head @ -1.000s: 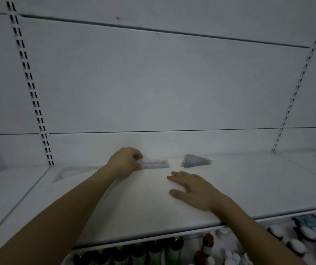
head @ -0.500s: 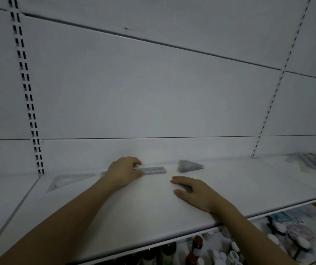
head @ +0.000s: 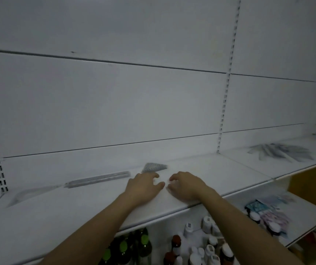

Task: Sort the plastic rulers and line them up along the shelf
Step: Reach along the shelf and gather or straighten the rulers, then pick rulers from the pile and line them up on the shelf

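Clear plastic set square (head: 29, 194), straight ruler (head: 98, 179) and small triangle (head: 153, 167) already lined along shelf (head: 220, 175) back edge. Your left hand (head: 143, 188) and right hand (head: 185, 186) rest empty, fingers loosely spread. Unsorted pile (head: 281, 151) remains far right.

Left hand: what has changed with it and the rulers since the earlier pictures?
The left hand has let go of the straight ruler and moved right, next to the right hand; both now rest on the shelf, holding nothing. The ruler, the clear set square and the grey triangle pile stayed in line.
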A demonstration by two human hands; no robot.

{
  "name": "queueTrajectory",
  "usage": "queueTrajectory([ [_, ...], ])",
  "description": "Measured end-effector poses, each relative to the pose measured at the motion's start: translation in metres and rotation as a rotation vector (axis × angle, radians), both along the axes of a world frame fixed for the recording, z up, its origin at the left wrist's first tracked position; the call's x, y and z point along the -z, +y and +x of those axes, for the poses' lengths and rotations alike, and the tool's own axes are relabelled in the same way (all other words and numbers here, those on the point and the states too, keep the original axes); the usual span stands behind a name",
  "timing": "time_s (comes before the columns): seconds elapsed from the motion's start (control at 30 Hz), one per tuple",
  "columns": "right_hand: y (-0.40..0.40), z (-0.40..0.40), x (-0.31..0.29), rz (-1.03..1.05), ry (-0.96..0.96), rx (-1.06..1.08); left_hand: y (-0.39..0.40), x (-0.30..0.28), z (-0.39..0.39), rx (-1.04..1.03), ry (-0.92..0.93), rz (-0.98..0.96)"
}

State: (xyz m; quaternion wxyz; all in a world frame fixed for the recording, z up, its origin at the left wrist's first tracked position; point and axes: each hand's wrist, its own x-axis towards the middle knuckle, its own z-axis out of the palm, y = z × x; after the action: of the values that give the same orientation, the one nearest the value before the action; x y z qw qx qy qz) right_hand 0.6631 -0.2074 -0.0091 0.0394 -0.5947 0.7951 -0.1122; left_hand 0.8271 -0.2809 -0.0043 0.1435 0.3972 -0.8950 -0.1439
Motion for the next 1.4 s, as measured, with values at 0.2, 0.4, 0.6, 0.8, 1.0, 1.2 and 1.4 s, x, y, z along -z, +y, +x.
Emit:
queueTrajectory([
  [0.2,0.099,-0.107,-0.026,-0.04,-0.037,0.114,0.08,-0.015,-0.112,0.083,-0.031,-0.028],
  [0.4,0.215,-0.21,-0.042,-0.07,-0.054,0.245,0.164,-0.025,-0.236,0.232,-0.002,-0.037],
  [0.6,0.291,-0.296,-0.044,-0.129,-0.129,0.389,0.227,-0.031,-0.336,0.354,-0.024,-0.084],
  [0.8,0.313,-0.367,-0.025,-0.143,-0.178,0.455,0.24,-0.026,-0.42,0.398,-0.056,-0.054],
  [1.0,0.28,-0.443,-0.013,-0.111,-0.213,0.42,0.217,-0.007,-0.502,0.366,-0.01,-0.002],
  [1.2,0.232,-0.524,-0.024,-0.105,-0.154,0.351,0.162,-0.006,-0.593,0.318,0.07,0.045],
  [1.4,0.202,-0.611,-0.038,-0.124,-0.145,0.342,0.121,-0.015,-0.674,0.309,0.041,0.08],
])
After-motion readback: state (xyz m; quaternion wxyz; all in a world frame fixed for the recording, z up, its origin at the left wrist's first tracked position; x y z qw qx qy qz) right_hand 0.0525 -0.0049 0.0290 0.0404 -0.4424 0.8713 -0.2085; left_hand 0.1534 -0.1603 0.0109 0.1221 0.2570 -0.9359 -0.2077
